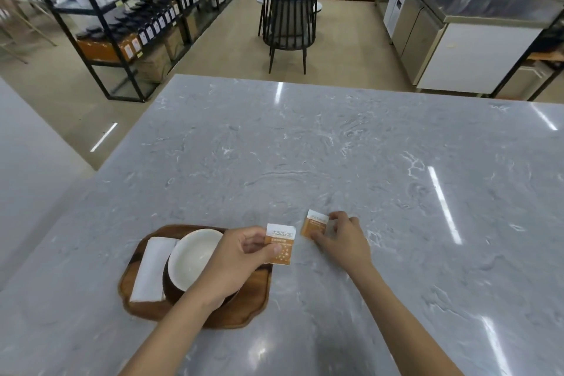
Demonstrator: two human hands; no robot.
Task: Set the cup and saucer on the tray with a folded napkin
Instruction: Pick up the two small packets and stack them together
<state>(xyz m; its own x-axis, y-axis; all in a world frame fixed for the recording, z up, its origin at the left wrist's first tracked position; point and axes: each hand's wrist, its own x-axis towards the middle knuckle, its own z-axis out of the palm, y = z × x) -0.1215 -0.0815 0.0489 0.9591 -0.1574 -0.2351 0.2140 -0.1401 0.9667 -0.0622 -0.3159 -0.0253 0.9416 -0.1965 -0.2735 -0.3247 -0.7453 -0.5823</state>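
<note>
On the tray at the counter's near left sat the cup, seemingly on a dark saucer, with the folded napkin touching its left. Left hand pinched a sachet above the tray's right edge; right hand pinched another sachet lying on the counter

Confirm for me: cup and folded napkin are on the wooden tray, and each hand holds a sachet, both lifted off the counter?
Not both. In the head view the left hand holds its sachet raised, but the right hand pinches its sachet flat against the counter.
</note>
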